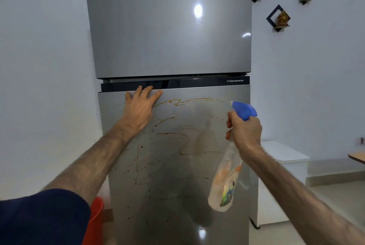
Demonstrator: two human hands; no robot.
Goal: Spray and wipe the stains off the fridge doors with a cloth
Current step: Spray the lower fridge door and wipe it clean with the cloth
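Note:
A tall silver two-door fridge fills the middle of the head view. Its upper door looks clean. Its lower door carries orange-brown streaks and drips across most of its face. My left hand lies flat on the lower door's top left corner, fingers spread, reaching the dark handle strip. My right hand grips the neck of a clear spray bottle with a blue trigger head, nozzle pointing left at the stained door. No cloth is visible.
White walls flank the fridge. A red bucket stands on the floor at the lower left. A white cabinet sits to the right, beside it a wooden table edge. Small diamond wall shelves hang at upper right.

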